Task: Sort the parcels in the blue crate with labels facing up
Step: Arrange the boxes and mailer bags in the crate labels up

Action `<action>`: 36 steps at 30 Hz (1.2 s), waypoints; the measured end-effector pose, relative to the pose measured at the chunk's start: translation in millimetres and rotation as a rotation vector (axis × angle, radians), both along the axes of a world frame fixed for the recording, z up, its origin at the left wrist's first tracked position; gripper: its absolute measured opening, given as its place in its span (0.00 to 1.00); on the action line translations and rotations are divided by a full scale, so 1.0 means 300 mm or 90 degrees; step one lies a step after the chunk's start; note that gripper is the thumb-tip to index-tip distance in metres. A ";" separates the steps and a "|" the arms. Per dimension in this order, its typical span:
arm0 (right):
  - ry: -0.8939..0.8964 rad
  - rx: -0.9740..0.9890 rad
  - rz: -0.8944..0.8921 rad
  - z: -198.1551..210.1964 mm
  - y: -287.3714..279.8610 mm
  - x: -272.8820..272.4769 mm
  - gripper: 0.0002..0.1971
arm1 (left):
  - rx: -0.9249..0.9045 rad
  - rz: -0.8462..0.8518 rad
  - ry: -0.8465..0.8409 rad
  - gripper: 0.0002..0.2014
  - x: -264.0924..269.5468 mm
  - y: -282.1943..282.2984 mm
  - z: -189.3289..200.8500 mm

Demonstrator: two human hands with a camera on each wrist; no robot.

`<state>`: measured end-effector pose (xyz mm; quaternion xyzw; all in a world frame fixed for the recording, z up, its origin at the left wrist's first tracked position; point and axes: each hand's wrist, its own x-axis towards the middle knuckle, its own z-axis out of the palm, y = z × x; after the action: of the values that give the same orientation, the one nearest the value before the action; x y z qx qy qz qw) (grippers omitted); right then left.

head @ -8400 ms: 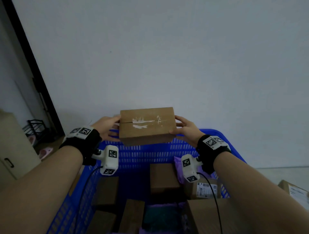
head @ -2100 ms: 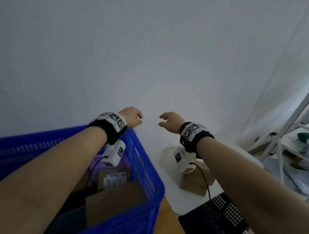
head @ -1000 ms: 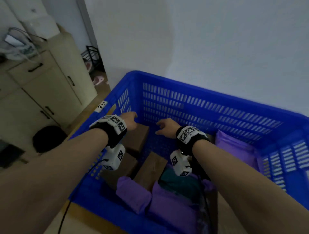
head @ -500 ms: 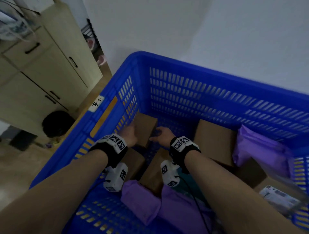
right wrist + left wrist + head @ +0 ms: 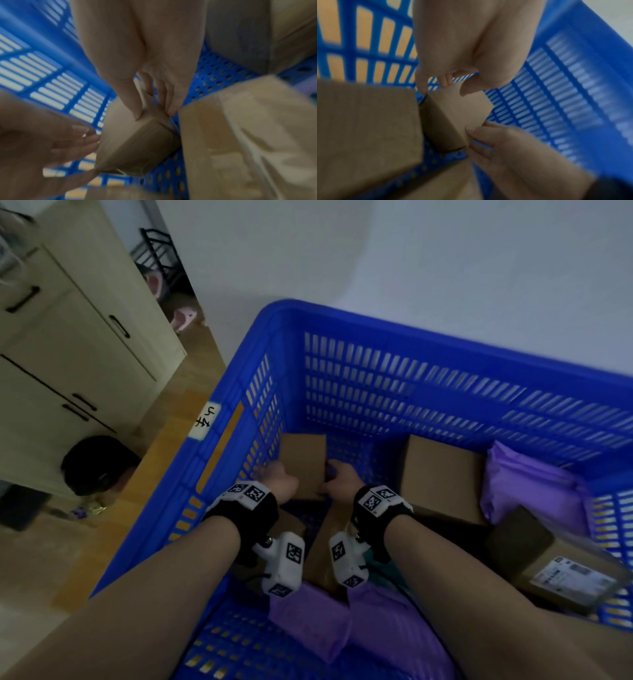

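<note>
A small plain brown box [image 5: 303, 463] lies on the floor of the blue crate [image 5: 376, 316], in its far left corner, with no label showing. My left hand [image 5: 277, 479] grips its left edge, and my right hand [image 5: 339, 478] grips its right edge. In the left wrist view the left thumb [image 5: 467, 89] lies on the box [image 5: 462, 108] top and the fingers curl over its far side. In the right wrist view the right thumb [image 5: 133, 106] presses the box [image 5: 130, 143] top, with the fingers [image 5: 169, 104] down its side.
More brown boxes [image 5: 442, 477] and purple mailer bags [image 5: 527, 487] fill the crate's right and near parts. A box with a white label [image 5: 575, 577] facing up lies at the right wall. A beige cabinet [image 5: 78, 354] and wooden floor lie left of the crate.
Both hands, empty a second ago above the crate, have dropped into its far left corner and closed on the small brown box. The view has tilted further down.
</note>
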<state>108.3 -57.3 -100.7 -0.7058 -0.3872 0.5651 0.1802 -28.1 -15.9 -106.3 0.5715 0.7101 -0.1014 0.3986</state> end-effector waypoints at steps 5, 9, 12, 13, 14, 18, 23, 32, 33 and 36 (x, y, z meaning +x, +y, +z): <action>0.021 0.056 -0.057 0.091 -0.009 0.053 0.29 | 0.031 0.087 -0.178 0.33 0.017 0.007 0.011; 0.036 0.113 -0.116 0.185 -0.033 0.115 0.31 | 0.098 0.117 -0.323 0.30 0.052 -0.019 0.123; 0.032 0.153 -0.179 0.239 -0.052 0.145 0.32 | 0.141 0.115 -0.414 0.31 0.086 -0.052 0.238; 0.034 0.170 -0.199 0.253 -0.056 0.155 0.31 | 0.142 0.117 -0.448 0.31 0.095 -0.061 0.267; 0.033 0.176 -0.213 0.273 -0.062 0.162 0.30 | 0.144 0.123 -0.478 0.30 0.102 -0.070 0.290; 0.055 0.202 -0.264 0.333 -0.097 0.184 0.26 | 0.133 0.116 -0.564 0.26 0.107 -0.107 0.351; 0.042 0.262 -0.273 0.364 -0.106 0.194 0.27 | 0.135 0.097 -0.609 0.28 0.116 -0.112 0.398; -0.323 0.361 0.076 0.422 -0.148 0.205 0.43 | 0.019 0.155 -0.552 0.24 0.148 -0.098 0.430; -0.363 0.348 0.106 0.422 -0.155 0.195 0.44 | 0.002 0.154 -0.544 0.23 0.146 -0.100 0.430; -0.412 0.351 0.159 0.422 -0.173 0.166 0.47 | -0.028 0.156 -0.520 0.23 0.139 -0.098 0.425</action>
<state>158.1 -109.2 25.9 -0.7197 -0.6423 0.2081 0.1618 13.5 -45.2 21.1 0.4677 0.5543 0.1663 0.6681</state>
